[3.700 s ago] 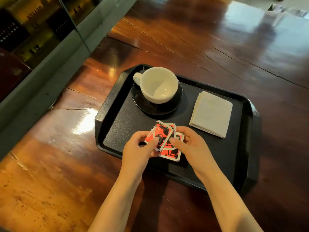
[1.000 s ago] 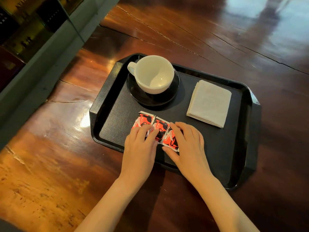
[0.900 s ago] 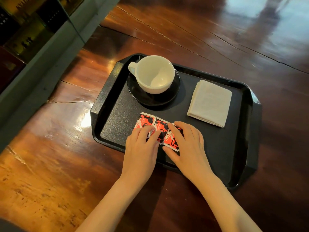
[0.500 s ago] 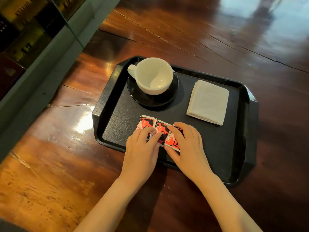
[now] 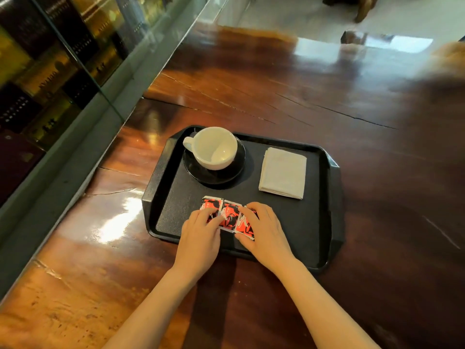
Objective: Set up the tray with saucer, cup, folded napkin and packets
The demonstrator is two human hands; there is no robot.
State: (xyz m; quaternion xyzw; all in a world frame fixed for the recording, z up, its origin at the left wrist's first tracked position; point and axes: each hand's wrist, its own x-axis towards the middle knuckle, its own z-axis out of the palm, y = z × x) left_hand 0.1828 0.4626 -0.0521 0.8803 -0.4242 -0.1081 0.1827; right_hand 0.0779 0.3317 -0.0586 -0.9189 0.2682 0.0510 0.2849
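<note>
A black tray (image 5: 332, 197) lies on the wooden table. At its far left an empty white cup (image 5: 214, 147) stands on a black saucer (image 5: 227, 175). A folded white napkin (image 5: 283, 173) lies at the far right. Three red, black and white packets (image 5: 230, 215) lie side by side in a row near the tray's front edge. My left hand (image 5: 201, 240) rests flat with its fingertips on the left and middle packets. My right hand (image 5: 266, 235) covers the right packet, fingers over its top edge and thumb at its near edge.
The glossy dark wooden table (image 5: 327, 102) stretches far and right of the tray. A glass-fronted cabinet (image 5: 50, 71) with a grey ledge runs along the left side. Pale floor and a wooden furniture leg (image 5: 364, 8) show at the top.
The packets, held fanned in both hands 3.7 s ago, now lie flat in a row. Over the last second the hands stay on them; the camera has tilted up.
</note>
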